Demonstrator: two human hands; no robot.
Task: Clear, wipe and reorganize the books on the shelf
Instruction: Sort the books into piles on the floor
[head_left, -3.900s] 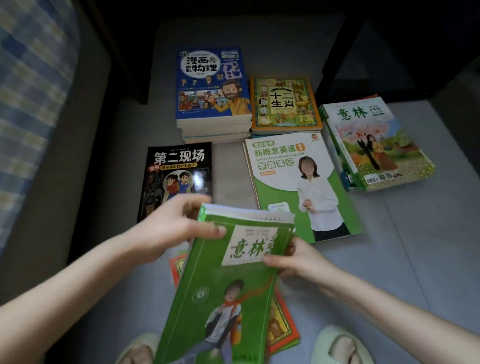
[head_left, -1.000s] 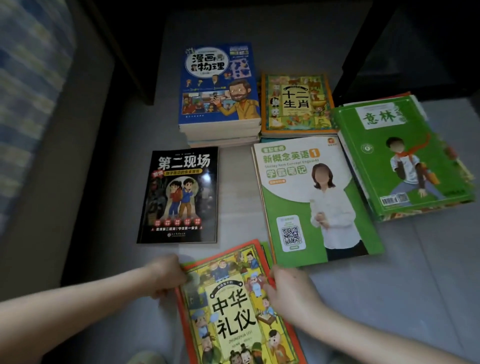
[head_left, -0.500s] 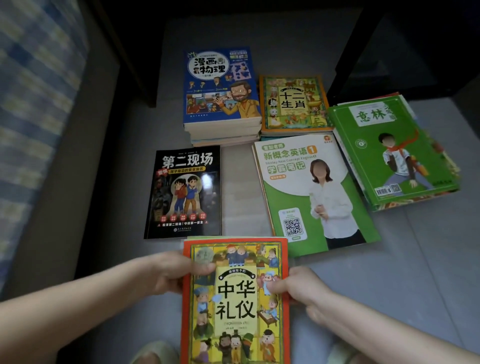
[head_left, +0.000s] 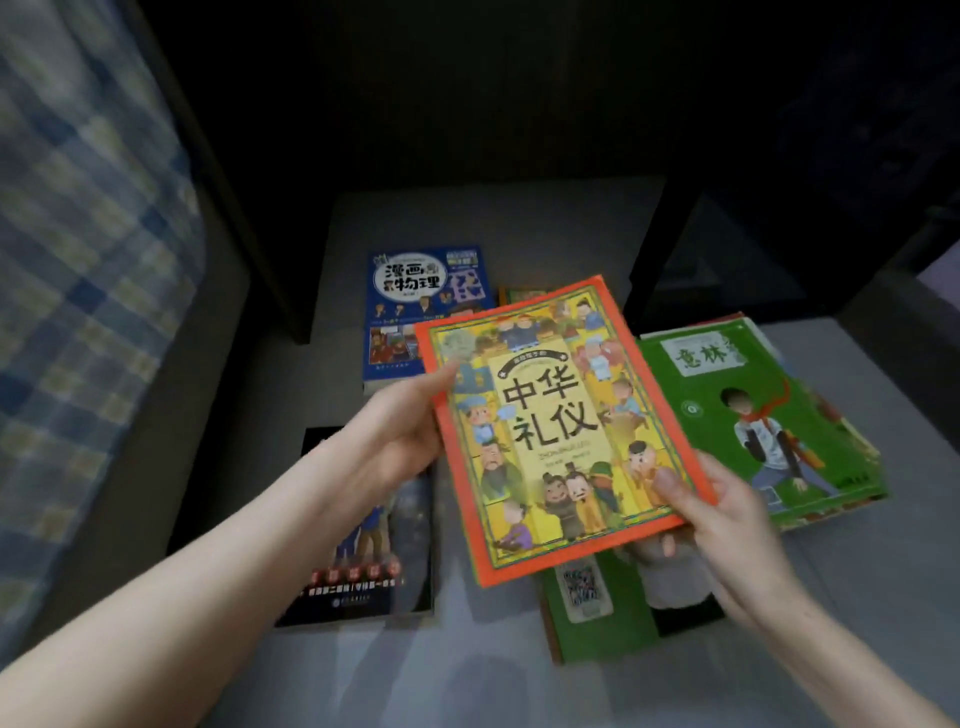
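Both hands hold an orange-bordered picture book (head_left: 550, 415) titled 中华礼仪, cover up and tilted, lifted above the other books on the grey floor (head_left: 519, 686). The left hand (head_left: 400, 441) grips its left edge, thumb (head_left: 447, 371) on the cover and the other fingers hidden beneath. The right hand (head_left: 727, 514) pinches the lower right corner, thumb (head_left: 670, 480) pressed on top. Under the held book lies a green book with a QR code (head_left: 597, 613). A black paperback (head_left: 363, 561) lies below the left forearm, a blue comic physics book (head_left: 415, 301) tops a stack behind, and a green 意林 magazine (head_left: 753, 415) lies to the right. Checked bedding (head_left: 78, 260) fills the left side.
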